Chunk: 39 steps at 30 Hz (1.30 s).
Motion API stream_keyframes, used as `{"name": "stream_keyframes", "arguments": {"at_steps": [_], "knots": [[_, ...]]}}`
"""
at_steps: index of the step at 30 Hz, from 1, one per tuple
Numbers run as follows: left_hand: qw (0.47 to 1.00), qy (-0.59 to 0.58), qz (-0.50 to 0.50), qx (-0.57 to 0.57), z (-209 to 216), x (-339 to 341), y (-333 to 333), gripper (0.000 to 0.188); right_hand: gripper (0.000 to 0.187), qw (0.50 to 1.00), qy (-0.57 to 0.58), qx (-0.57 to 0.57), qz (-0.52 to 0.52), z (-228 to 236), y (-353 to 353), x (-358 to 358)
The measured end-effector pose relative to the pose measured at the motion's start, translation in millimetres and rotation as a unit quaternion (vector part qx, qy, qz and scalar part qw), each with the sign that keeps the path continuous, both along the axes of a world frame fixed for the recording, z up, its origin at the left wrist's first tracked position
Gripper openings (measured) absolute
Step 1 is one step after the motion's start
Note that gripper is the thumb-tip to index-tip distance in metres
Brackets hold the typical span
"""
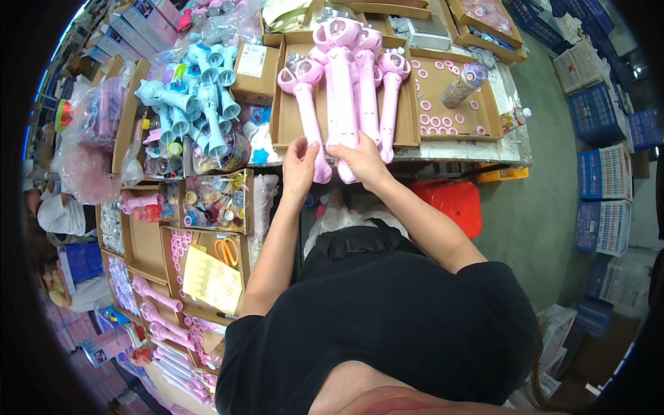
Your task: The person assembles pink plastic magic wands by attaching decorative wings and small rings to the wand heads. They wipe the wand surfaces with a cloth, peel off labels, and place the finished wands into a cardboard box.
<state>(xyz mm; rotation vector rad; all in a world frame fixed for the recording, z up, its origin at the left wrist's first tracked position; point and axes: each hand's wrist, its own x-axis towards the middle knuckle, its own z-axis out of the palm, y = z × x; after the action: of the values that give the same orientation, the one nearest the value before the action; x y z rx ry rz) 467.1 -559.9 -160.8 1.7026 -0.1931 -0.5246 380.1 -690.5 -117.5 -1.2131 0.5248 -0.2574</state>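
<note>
Several pink toy wands with round, clear-centred heads lie in a shallow cardboard tray (294,111), their handles pointing toward me. My right hand (363,162) is closed round the handle of the middle pink wand (340,97). At the left, my left hand (299,169) has its thumb and curled fingers against the lower handle of another pink wand (309,114); its fingertips are partly hidden. Both of these handles stick out over the tray's near edge. A further pink wand (391,104) rests along the tray's right side.
A second cardboard tray (494,114) holds pink rings and a bottle (465,84). Light-blue toy parts (200,97) are heaped at the left. Below them, boxes contain small parts, orange-handled scissors (226,251) and a yellow paper (211,280). A red stool (449,207) stands under the table.
</note>
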Motion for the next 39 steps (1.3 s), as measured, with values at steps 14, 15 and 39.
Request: {"name": "stream_keyframes", "arguments": {"at_steps": [14,15,39], "knots": [[0.946,-0.076,-0.174,0.263,-29.9,63.5,-13.7,0.082,0.042,0.997,0.062,-0.046,-0.004,-22.2,26.4,56.8],[0.938,-0.077,-0.184,0.283,-26.6,64.8,-16.8,0.082,0.042,0.997,0.061,-0.055,-0.007,-22.6,24.7,56.9],[0.985,0.169,-0.029,-0.025,-32.5,121.0,-26.2,0.034,0.043,0.909,-0.017,-0.414,0.038,-23.9,-30.4,58.7]]}}
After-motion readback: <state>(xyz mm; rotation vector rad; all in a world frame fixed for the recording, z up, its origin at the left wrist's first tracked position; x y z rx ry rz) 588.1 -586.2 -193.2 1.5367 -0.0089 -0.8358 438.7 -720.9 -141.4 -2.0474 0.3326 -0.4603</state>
